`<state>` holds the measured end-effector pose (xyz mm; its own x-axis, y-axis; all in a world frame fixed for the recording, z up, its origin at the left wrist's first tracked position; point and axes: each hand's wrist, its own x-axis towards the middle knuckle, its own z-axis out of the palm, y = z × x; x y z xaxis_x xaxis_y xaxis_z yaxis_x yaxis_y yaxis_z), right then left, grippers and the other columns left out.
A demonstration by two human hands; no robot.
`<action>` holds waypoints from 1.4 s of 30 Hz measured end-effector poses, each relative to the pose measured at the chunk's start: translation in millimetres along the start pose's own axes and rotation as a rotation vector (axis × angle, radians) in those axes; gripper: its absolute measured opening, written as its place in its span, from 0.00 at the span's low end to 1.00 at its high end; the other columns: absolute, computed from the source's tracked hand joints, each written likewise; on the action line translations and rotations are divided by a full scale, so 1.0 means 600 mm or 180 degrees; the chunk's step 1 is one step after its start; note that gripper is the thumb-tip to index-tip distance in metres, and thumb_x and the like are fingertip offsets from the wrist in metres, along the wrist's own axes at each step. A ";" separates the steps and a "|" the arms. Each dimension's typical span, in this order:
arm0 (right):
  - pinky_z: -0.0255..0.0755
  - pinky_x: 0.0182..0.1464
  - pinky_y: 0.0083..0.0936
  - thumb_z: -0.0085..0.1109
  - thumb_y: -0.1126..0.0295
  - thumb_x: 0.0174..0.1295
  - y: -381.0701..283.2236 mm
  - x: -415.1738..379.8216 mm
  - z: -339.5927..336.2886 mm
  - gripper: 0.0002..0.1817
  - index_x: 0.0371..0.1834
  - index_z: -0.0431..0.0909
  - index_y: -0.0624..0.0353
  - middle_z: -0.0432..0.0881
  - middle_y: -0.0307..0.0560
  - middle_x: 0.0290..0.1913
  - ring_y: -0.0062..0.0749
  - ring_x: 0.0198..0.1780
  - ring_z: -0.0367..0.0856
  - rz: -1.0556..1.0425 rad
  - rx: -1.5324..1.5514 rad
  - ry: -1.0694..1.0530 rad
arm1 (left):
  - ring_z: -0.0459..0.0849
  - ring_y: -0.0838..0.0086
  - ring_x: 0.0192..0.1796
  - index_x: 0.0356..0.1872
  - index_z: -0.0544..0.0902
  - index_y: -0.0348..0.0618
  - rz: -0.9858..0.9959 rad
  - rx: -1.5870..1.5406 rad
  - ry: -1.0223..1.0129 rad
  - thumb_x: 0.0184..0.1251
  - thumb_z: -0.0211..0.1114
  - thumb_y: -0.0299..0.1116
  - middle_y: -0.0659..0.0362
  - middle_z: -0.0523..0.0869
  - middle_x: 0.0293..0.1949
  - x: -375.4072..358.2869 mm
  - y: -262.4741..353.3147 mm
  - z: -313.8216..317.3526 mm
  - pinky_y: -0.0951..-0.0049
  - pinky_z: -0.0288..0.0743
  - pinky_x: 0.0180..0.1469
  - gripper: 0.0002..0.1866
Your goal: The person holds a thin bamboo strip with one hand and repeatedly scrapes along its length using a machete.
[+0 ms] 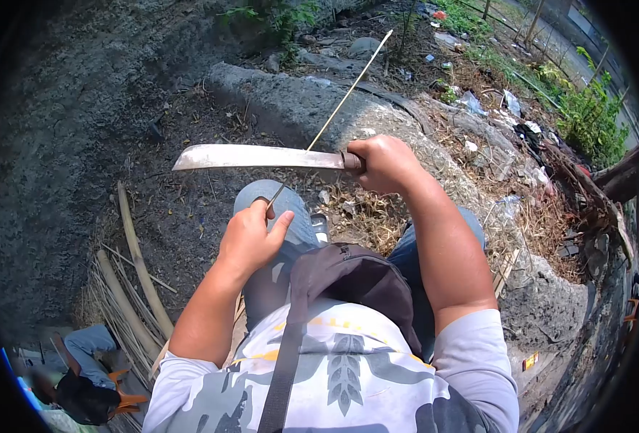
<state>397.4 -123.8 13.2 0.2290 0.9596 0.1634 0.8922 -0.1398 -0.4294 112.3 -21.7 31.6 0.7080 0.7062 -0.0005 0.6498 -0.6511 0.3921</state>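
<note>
Rough, littered ground
Dark bare soil [186, 206] runs beside a grey stony ledge [262, 101]; pale poles [143, 256] and thin strips [128, 307] lie at the left, dry leaves [370, 224] near the middle, scraps of plastic [512, 103] toward the upper right, a yellow-and-red packet [530, 361] lower right.

I see, lower left: another person [85, 397] in blue trousers at an orange chair [129, 400] | top right: pale litter [512, 103], leafy green plant [597, 123] | right: I make out a small yellow-red packet [530, 361] on the ground
</note>
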 end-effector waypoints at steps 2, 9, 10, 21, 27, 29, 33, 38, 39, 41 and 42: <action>0.79 0.43 0.53 0.73 0.67 0.51 0.021 -0.005 0.002 0.11 0.38 0.84 0.50 0.88 0.54 0.34 0.59 0.43 0.87 0.0136 0.0152 0.0030 | 0.90 0.42 0.36 0.41 0.83 0.32 -0.0042 -0.0191 -0.0058 0.72 0.70 0.54 0.39 0.88 0.28 -0.001 0.008 -0.002 0.49 0.81 0.41 0.27; 0.82 0.49 0.50 0.72 0.61 0.54 -0.017 -0.001 -0.012 0.11 0.38 0.85 0.50 0.89 0.53 0.35 0.55 0.45 0.89 0.0145 -0.0313 0.0024 | 0.89 0.39 0.38 0.41 0.81 0.33 -0.0004 -0.0120 -0.0015 0.76 0.66 0.54 0.38 0.88 0.29 0.006 0.012 0.007 0.45 0.80 0.41 0.27; 0.82 0.48 0.50 0.72 0.60 0.54 -0.024 0.003 -0.010 0.11 0.37 0.85 0.50 0.89 0.53 0.34 0.55 0.44 0.89 0.0066 -0.0334 0.0092 | 0.89 0.39 0.38 0.41 0.81 0.33 0.0011 -0.0076 -0.0027 0.77 0.65 0.54 0.38 0.88 0.29 0.009 0.018 0.003 0.44 0.80 0.41 0.27; 0.81 0.45 0.52 0.69 0.65 0.53 0.018 0.003 -0.012 0.09 0.37 0.85 0.50 0.88 0.56 0.34 0.59 0.43 0.88 0.0323 -0.0437 0.0258 | 0.84 0.34 0.40 0.39 0.78 0.37 0.0103 0.0048 0.0057 0.88 0.51 0.49 0.37 0.85 0.33 0.015 -0.015 0.015 0.42 0.75 0.41 0.24; 0.84 0.50 0.48 0.70 0.63 0.56 -0.015 -0.001 -0.005 0.09 0.40 0.87 0.48 0.90 0.51 0.38 0.52 0.46 0.91 0.0210 -0.0587 -0.0131 | 0.84 0.34 0.39 0.38 0.77 0.38 0.0137 0.0096 0.0051 0.88 0.50 0.48 0.37 0.86 0.32 -0.003 -0.021 0.007 0.39 0.75 0.40 0.23; 0.84 0.49 0.49 0.70 0.63 0.55 0.000 0.004 -0.002 0.10 0.40 0.86 0.48 0.90 0.52 0.38 0.53 0.45 0.90 0.0236 -0.0544 0.0061 | 0.84 0.34 0.38 0.38 0.76 0.38 0.0123 0.0117 0.0093 0.88 0.50 0.47 0.37 0.86 0.31 -0.017 -0.035 -0.004 0.39 0.75 0.40 0.22; 0.83 0.49 0.49 0.69 0.65 0.53 0.018 0.005 0.002 0.10 0.39 0.86 0.50 0.90 0.52 0.38 0.54 0.46 0.90 0.0392 -0.0256 0.0178 | 0.84 0.34 0.37 0.39 0.76 0.38 0.0178 -0.0075 0.0244 0.88 0.50 0.46 0.38 0.85 0.31 -0.035 -0.049 -0.008 0.39 0.74 0.39 0.21; 0.81 0.46 0.53 0.69 0.66 0.53 0.011 -0.002 0.007 0.10 0.39 0.85 0.50 0.89 0.55 0.36 0.59 0.43 0.88 0.0274 -0.0267 0.0294 | 0.84 0.35 0.37 0.38 0.77 0.38 0.0139 -0.0023 0.0165 0.88 0.51 0.45 0.38 0.85 0.31 -0.037 -0.055 -0.005 0.40 0.75 0.39 0.21; 0.81 0.45 0.53 0.70 0.65 0.53 0.009 -0.001 0.007 0.09 0.38 0.85 0.50 0.88 0.55 0.35 0.59 0.43 0.88 0.0307 -0.0229 0.0264 | 0.84 0.35 0.37 0.38 0.77 0.38 0.0155 0.0019 0.0185 0.88 0.51 0.45 0.38 0.85 0.31 -0.037 -0.053 -0.006 0.40 0.75 0.39 0.21; 0.82 0.47 0.51 0.71 0.60 0.55 0.001 0.000 0.012 0.11 0.39 0.86 0.49 0.89 0.54 0.36 0.57 0.43 0.89 0.0114 -0.0261 0.0132 | 0.84 0.35 0.36 0.38 0.77 0.38 0.0232 0.0114 0.0249 0.88 0.51 0.45 0.38 0.85 0.30 -0.029 -0.045 -0.009 0.40 0.75 0.39 0.21; 0.83 0.48 0.50 0.72 0.58 0.56 -0.001 0.001 0.015 0.12 0.39 0.86 0.49 0.90 0.53 0.37 0.55 0.44 0.89 0.0031 -0.0284 0.0080 | 0.84 0.35 0.36 0.38 0.77 0.38 0.0216 0.0107 0.0249 0.88 0.51 0.45 0.38 0.85 0.30 -0.027 -0.042 -0.008 0.40 0.75 0.39 0.21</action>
<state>393.3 -121.0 5.7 0.2465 0.9518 0.1823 0.9208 -0.1714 -0.3504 83.0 -15.3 26.1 0.7277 0.6789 0.0972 0.6111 -0.7062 0.3576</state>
